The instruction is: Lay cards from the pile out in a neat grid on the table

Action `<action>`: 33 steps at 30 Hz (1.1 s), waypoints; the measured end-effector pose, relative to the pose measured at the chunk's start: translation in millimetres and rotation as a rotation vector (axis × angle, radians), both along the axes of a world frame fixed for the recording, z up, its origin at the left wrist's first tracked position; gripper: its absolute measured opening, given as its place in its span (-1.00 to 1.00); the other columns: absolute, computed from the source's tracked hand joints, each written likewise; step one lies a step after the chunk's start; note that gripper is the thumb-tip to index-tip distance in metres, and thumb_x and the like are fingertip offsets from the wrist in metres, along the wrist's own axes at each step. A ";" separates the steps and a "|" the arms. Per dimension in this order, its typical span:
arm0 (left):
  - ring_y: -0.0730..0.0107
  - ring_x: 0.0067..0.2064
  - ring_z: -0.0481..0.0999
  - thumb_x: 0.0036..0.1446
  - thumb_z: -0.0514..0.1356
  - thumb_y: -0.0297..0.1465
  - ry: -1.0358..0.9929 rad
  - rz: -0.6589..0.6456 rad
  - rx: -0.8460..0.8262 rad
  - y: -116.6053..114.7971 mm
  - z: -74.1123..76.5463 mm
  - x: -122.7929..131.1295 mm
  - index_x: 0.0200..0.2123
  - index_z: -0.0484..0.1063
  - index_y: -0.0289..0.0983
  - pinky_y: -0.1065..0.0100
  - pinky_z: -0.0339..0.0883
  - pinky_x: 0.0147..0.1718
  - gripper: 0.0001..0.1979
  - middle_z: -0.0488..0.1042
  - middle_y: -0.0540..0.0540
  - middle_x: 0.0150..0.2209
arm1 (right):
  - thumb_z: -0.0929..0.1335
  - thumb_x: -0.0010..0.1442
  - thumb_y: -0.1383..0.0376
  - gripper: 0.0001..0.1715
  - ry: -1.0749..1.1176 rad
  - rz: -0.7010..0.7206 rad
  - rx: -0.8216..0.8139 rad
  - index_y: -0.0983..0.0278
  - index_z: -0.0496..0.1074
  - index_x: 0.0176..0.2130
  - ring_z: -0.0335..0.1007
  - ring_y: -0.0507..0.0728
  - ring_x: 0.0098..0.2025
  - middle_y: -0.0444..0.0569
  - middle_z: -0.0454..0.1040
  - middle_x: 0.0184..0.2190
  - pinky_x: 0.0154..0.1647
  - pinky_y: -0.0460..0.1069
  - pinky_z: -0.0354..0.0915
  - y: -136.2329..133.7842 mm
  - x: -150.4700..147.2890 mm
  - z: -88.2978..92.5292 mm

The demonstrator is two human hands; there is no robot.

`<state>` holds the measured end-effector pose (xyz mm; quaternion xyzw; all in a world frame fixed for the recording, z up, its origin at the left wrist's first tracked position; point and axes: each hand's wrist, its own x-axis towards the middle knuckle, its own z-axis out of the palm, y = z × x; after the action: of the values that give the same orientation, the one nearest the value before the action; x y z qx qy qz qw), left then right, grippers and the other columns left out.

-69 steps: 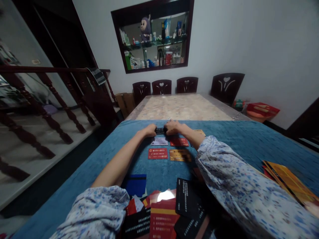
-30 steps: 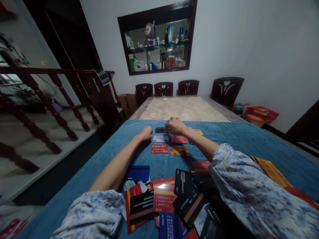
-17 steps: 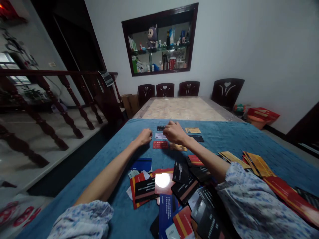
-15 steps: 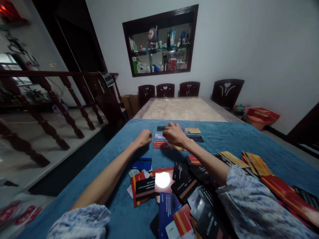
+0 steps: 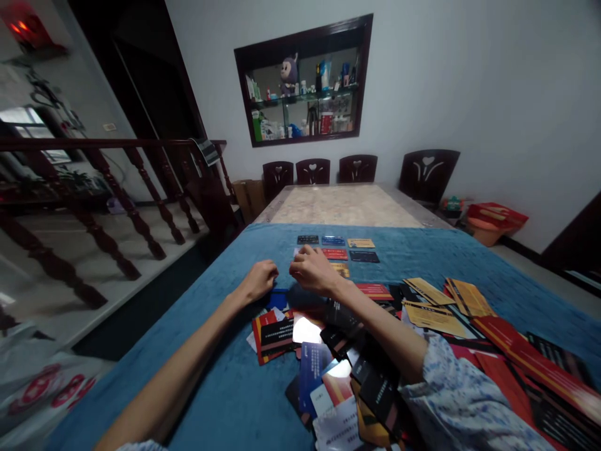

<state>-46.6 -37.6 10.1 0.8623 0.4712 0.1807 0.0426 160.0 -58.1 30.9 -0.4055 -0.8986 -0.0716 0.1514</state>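
Observation:
My left hand (image 5: 258, 280) is closed with its fingers curled, just above a blue card (image 5: 278, 298) on the cloth; whatever it may hold is hidden. To its right, my right hand (image 5: 315, 270) is also closed, knuckles up, and its fingertips are out of sight. Past the right hand lie neat rows of cards: a black card (image 5: 307, 239), a blue patterned card (image 5: 333, 240), a gold card (image 5: 360, 243), a red card (image 5: 335, 254) and a dark card (image 5: 364, 257). Another gold card (image 5: 342, 270) is partly covered by the right hand.
A loose heap of cards (image 5: 315, 376) spreads below my forearms, and more cards (image 5: 434, 317) lie to the right. Blue cloth (image 5: 216, 376) covers the near part of the table (image 5: 347, 205). Chairs (image 5: 358, 168) stand beyond it, with a wooden railing (image 5: 117, 143) at left.
Both hands have drawn back towards me, the left nearer the blue card and the right slightly leftward. The middle red and upper blue cards in the rows are now uncovered.

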 end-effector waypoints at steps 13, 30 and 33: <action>0.22 0.04 0.45 0.14 0.12 -0.52 0.059 -0.045 -0.123 -39.1 -3.6 -42.9 -0.09 0.53 -0.28 0.24 0.29 0.11 -0.71 0.53 -0.17 -0.01 | 0.42 0.11 0.25 -0.58 0.024 0.167 -0.189 0.21 0.52 0.00 0.17 0.29 0.03 0.05 0.49 -0.02 -0.04 0.15 0.19 -10.0 -12.5 -27.3; 0.20 0.16 0.38 0.10 0.21 -0.47 0.108 -0.086 -0.236 -44.5 -0.2 -49.8 0.05 0.47 -0.24 0.23 0.19 0.20 -0.60 0.43 -0.16 0.13 | 0.44 0.15 0.19 -0.50 0.067 0.227 -0.285 0.22 0.48 0.08 0.23 0.25 0.02 0.03 0.48 0.06 0.03 0.13 0.20 -0.7 -11.2 -46.0; 0.23 0.12 0.42 0.11 0.19 -0.48 0.089 -0.116 -0.224 -44.9 1.0 -48.7 0.01 0.49 -0.24 0.27 0.23 0.17 -0.63 0.46 -0.15 0.09 | 0.43 0.17 0.18 -0.51 0.060 0.231 -0.265 0.24 0.48 0.08 0.23 0.24 -0.01 0.05 0.48 0.05 0.01 0.12 0.20 -0.9 -10.1 -45.8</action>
<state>-95.3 -82.5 11.1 0.8850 0.4392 0.0859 0.1281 149.9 -59.1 -14.9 -0.3178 -0.9359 0.0775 0.1304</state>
